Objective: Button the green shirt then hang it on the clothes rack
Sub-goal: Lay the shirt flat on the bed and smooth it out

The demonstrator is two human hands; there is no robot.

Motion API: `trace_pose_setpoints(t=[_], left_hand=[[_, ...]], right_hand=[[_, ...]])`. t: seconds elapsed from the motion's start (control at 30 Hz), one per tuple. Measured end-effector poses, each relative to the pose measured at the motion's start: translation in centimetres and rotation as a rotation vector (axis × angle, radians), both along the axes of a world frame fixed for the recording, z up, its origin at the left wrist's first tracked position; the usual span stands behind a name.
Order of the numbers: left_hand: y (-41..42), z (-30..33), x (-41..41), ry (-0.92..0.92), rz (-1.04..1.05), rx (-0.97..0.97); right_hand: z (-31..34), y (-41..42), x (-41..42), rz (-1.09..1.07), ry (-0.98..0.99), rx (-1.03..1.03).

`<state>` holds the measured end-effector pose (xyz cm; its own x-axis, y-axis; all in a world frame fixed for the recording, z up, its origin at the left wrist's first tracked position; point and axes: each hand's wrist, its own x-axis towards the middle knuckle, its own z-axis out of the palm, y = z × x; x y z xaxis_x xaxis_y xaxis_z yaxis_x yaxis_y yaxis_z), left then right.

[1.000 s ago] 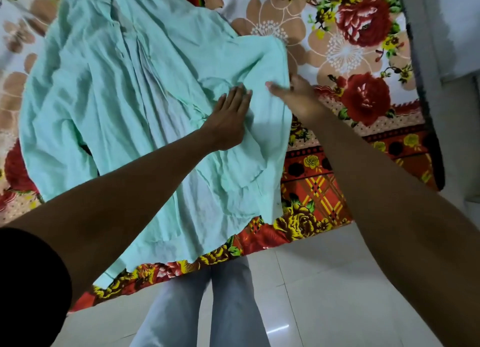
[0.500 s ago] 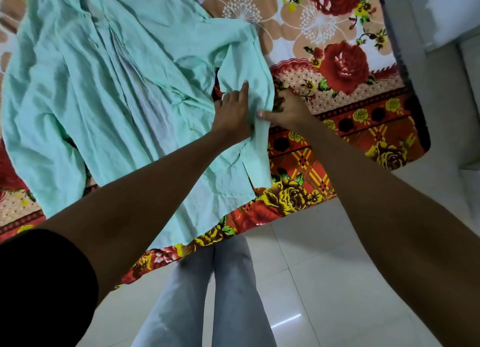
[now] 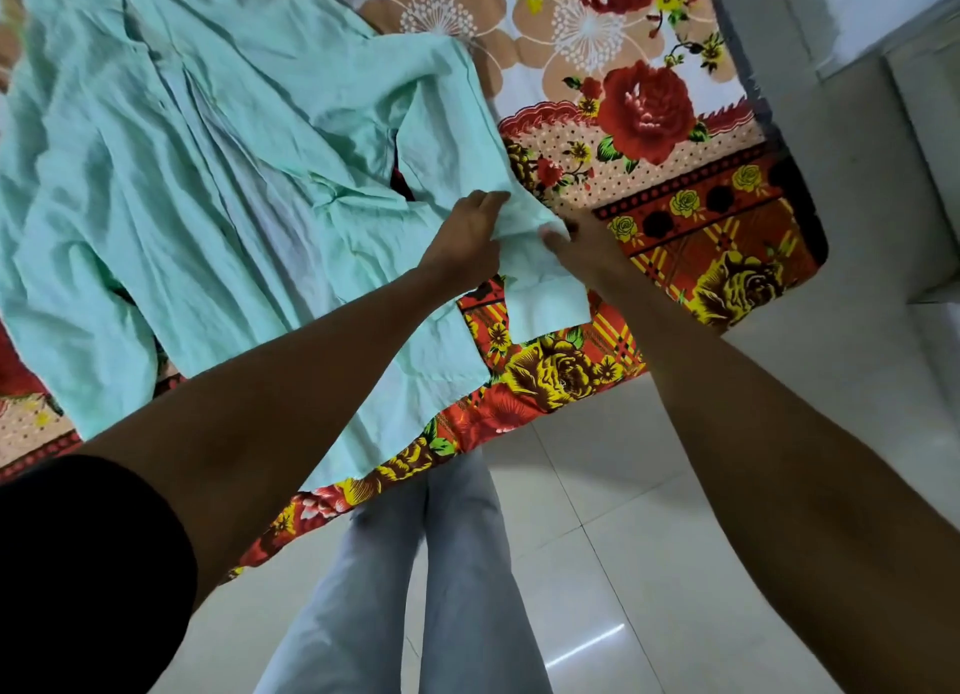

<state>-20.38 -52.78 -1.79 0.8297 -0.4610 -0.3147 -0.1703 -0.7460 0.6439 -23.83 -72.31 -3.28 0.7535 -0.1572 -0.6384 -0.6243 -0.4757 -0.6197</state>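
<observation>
On bed, across floral bedspread (image 3: 649, 116): green shirt (image 3: 218, 184) spread flat, wrinkled, covering left and middle of view, lower hem reaching bed's near edge. Nearer sleeve (image 3: 467, 137) lying along shirt's right side, cuff end (image 3: 545, 303) resting on red-and-yellow border of bedspread close to bed edge. Left hand (image 3: 465, 238) placed on sleeve just above cuff, back of hand up, fingers pointing away and bent into fabric; small fold of cloth raised between both hands. Left grip: appears to pinch sleeve fabric at fingertips, contact partly hidden by hand itself. Right hand (image 3: 584, 246) just beside left, touching same fold from right side, thumb on cloth, fingers curled under sleeve edge; right grip pinching sleeve cloth. Both forearms extended from bottom of view toward sleeve, left arm crossing over lower part of shirt. Black short sleeve (image 3: 83, 579) noted on left upper arm at bottom-left corner. Light grey trousers (image 3: 415, 589) visible below bed edge, standing on pale tiled floor (image 3: 613, 537). Buttons and placket state: cannot tell, front creased and detail too fine. White wall (image 3: 883, 2) at upper right beyond bed corner.
</observation>
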Motion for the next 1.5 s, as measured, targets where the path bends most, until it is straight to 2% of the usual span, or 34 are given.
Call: trace_pose_setpoints(t=[0.1, 0.17, 0.23, 0.3, 0.37, 0.43, 0.5, 0.57, 0.63, 0.73, 0.77, 0.83, 0.9, 1.0, 1.07, 1.1, 1.17, 1.23, 1.3, 1.4, 1.5], left_hand=[[-0.7, -0.4, -1.0, 0.036, -0.056, 0.043], [-1.1, -0.9, -2.0, 0.027, -0.048, 0.053], [-1.8, -1.1, -3.0, 0.040, 0.096, 0.032], [-2.7, -1.0, -3.7, 0.190, 0.352, 0.000], [-3.3, -1.2, -4.0, 0.405, 0.548, -0.001], [-3.8, -1.3, -4.2, 0.524, 0.594, -0.042], [-4.2, -1.1, -4.0, 0.623, 0.681, -0.163], [-4.5, -1.2, -3.5, 0.696, 0.746, -0.234], [-4.7, -1.1, -3.2, 0.730, 0.741, -0.299], [-5.2, 0.2, -3.0, 0.823, 0.727, -0.418], [-5.2, 0.5, -2.9, 0.823, 0.704, -0.445], [-5.0, 1.0, -2.9, 0.717, 0.631, -0.479], [-4.3, 0.8, -2.9, 0.490, 0.515, -0.491], [-3.4, 0.3, -3.1, 0.102, 0.223, -0.287], [-3.1, 0.1, -2.9, -0.075, 0.102, -0.155], [-3.1, -0.3, -2.9, -0.111, 0.053, -0.113], [-3.1, -0.9, -3.0, -0.050, -0.081, -0.027], [-3.4, -1.4, -3.5, 0.056, -0.178, 0.038], [-3.9, -1.6, -4.4, 0.112, -0.099, 0.021], [-5.5, -1.4, -6.2, 0.086, 0.242, -0.065], [-7.3, -1.8, -7.8, 0.144, 0.463, -0.084]], right_hand=[[0.5, -0.9, -1.3, 0.105, 0.111, 0.030], [0.3, -1.3, -1.7, 0.078, 0.081, 0.034], [0.2, -1.2, -2.2, -0.081, 0.002, 0.126], [0.3, -0.8, -2.8, -0.199, -0.050, 0.167], [0.0, -0.6, -3.7, -0.137, -0.140, -0.061], [-0.7, -0.8, -4.7, -0.024, -0.350, -0.309], [-0.9, -0.9, -5.7, 0.061, -0.480, -0.321], [-0.9, -0.6, -6.8, 0.219, -0.439, -0.267], [-1.4, -0.1, -7.9, 0.386, -0.354, -0.340], [-1.7, 0.5, -8.3, 0.365, -0.387, -0.423], [-1.3, 0.8, -8.2, 0.300, -0.432, -0.404], [0.0, 1.1, -7.7, 0.064, -0.418, -0.205], [1.6, 0.8, -7.1, -0.175, -0.282, 0.085], [3.0, -0.8, -6.1, -0.340, -0.137, 0.350], [2.8, -1.8, -5.6, -0.352, -0.036, 0.332], [2.4, -2.2, -5.4, -0.322, 0.005, 0.259], [1.4, -2.8, -5.6, -0.202, 0.013, 0.061], [0.6, -3.4, -6.0, -0.179, -0.048, -0.065], [0.8, -3.5, -6.1, -0.206, -0.087, -0.072], [1.1, -3.4, -6.0, -0.153, -0.013, 0.035], [1.3, -3.5, -5.8, -0.190, 0.063, 0.130]])
